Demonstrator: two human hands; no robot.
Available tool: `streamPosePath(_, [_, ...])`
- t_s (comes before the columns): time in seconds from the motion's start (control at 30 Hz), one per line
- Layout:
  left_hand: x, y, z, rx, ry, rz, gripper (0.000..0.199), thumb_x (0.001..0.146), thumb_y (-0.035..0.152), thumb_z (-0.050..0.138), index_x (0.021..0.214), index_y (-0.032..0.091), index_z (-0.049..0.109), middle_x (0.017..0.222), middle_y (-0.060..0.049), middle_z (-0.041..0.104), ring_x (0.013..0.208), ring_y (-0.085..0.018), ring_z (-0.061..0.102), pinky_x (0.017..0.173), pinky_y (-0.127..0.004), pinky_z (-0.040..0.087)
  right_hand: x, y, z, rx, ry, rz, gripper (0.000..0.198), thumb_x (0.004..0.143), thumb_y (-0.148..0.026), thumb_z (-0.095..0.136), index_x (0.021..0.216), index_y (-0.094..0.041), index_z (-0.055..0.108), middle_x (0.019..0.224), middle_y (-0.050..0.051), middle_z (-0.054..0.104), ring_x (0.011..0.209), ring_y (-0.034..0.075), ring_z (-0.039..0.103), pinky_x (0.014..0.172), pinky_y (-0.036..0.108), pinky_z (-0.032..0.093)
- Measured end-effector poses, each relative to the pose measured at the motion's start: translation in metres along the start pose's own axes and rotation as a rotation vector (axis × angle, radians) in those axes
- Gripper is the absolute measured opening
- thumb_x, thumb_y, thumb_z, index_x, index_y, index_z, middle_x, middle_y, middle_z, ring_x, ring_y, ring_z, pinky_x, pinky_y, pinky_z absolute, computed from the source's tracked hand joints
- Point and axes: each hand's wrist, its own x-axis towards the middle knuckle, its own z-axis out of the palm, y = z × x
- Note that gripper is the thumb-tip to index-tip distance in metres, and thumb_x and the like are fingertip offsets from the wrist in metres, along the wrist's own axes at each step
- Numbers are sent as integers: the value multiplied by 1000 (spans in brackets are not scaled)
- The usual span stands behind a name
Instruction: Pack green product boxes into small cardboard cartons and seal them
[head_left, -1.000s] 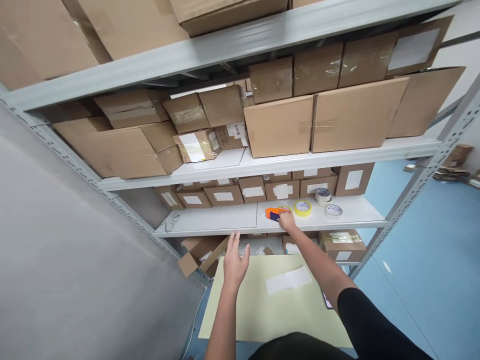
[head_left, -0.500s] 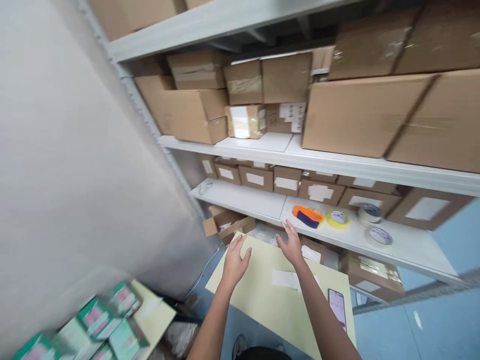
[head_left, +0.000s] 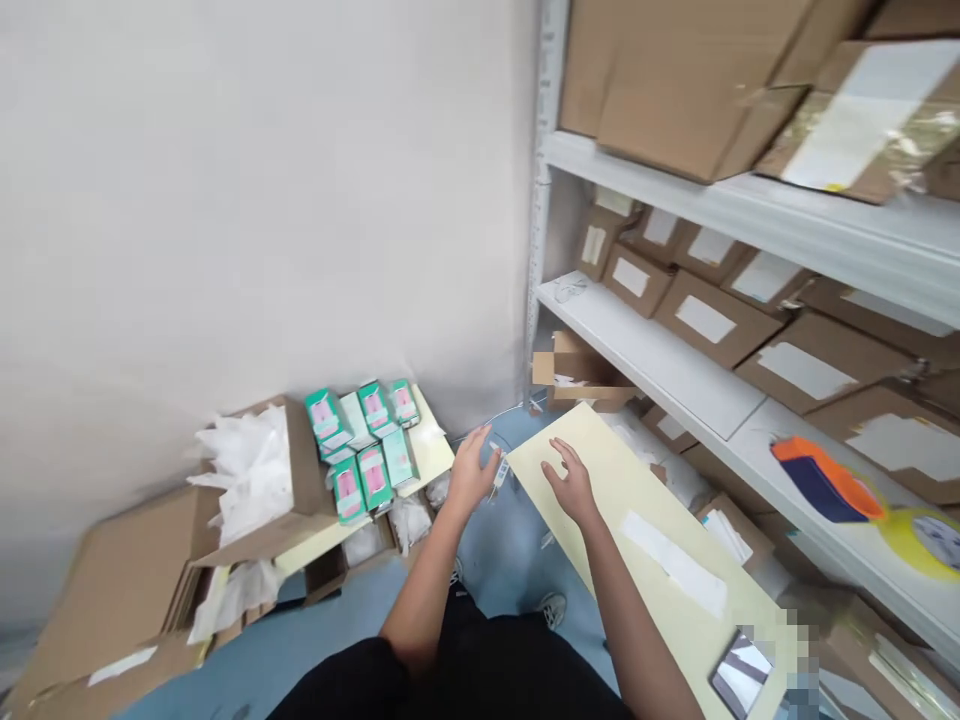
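Both hands are held out in front of me with nothing in them. My left hand [head_left: 472, 472], fingers apart, hangs over the blue floor between the two tables. Over the near-left end of the pale yellow table [head_left: 592, 455] is my right hand [head_left: 571, 482], also with its fingers spread. A white paper strip [head_left: 675, 563] and a phone [head_left: 741, 675] lie farther along that table. To the left, several green-and-white boxes with pink fronts [head_left: 375, 480] stand grouped on another yellow table [head_left: 429, 455].
An open carton with white bags [head_left: 251, 480] stands at the left, near flattened cardboard [head_left: 127, 570]. Shelving [head_left: 660, 350] on the right holds labelled cartons [head_left: 705, 318], an orange-and-blue tape dispenser [head_left: 829, 480] and yellow tape [head_left: 926, 540]. An open box [head_left: 592, 370] sits beneath.
My view has swung left, bringing the green boxes and open carton into fuller sight. Both hands have come round leftward with it, the left one leaving the table area. Both remain open.
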Motion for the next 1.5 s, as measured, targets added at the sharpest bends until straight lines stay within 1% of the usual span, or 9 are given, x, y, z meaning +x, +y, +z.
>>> streamPosePath(0.17, [-2,-77,-66,-56,70,-165,53,96,36,55,147,20,54,151,-13,57,143,-28,50,119,-51,42,15,-33,94,-54,-144,-25,50,93,-44,61,140,-27,64,150,11,59,140,29,54,109,49,52])
streamPosePath(0.33, [-12,-153,-151,-69,186,-285,56,97,39,55,149,20,52,154,-12,54,144,-29,48,119,-50,42,42,-75,199,-53,-267,-84,51,90,-40,63,139,-25,65,148,12,61,137,30,56,106,47,54])
streamPosePath(0.53, [-46,-233,-254,-27,340,-431,56,96,41,56,148,20,53,151,-13,57,142,-31,51,118,-49,43,58,-135,325,8,-452,-153,55,88,-37,63,142,-27,62,149,11,59,134,30,58,99,45,57])
streamPosePath(0.67, [-74,-273,-295,-60,456,-551,57,95,41,57,148,19,54,150,-14,57,135,-30,56,109,-48,51,57,-162,384,29,-541,-167,60,88,-38,62,147,-29,58,156,11,52,136,31,56,96,46,58])
streamPosePath(0.77, [-84,-295,-300,-98,499,-633,56,94,41,58,146,20,55,147,-15,60,129,-30,61,102,-47,55,59,-166,411,9,-585,-155,64,88,-39,63,151,-30,54,158,12,50,138,32,55,96,46,58])
streamPosePath(0.87, [-81,-308,-286,-146,494,-677,57,94,42,59,147,20,55,147,-15,60,125,-29,63,97,-46,58,66,-159,427,-23,-615,-154,67,89,-40,63,153,-32,50,158,10,51,138,31,54,96,45,58])
streamPosePath(1.13, [-15,-337,-237,-224,339,-654,62,93,35,60,152,19,50,146,-14,62,133,-29,60,110,-46,50,100,-126,460,6,-652,-78,68,85,-39,65,151,-31,53,152,10,57,130,32,62,96,47,59])
streamPosePath(1.3, [29,-377,-217,-210,321,-836,55,91,28,60,144,12,54,138,-16,67,129,-28,63,113,-45,45,118,-121,473,32,-658,-55,68,82,-39,66,148,-30,56,150,9,59,127,31,64,100,49,57])
streamPosePath(1.5, [27,-406,-197,-239,333,-861,44,91,29,60,130,12,65,127,-16,73,118,-27,69,106,-44,50,131,-100,479,97,-638,-5,61,81,-43,69,141,-32,64,142,8,66,123,31,67,97,49,59])
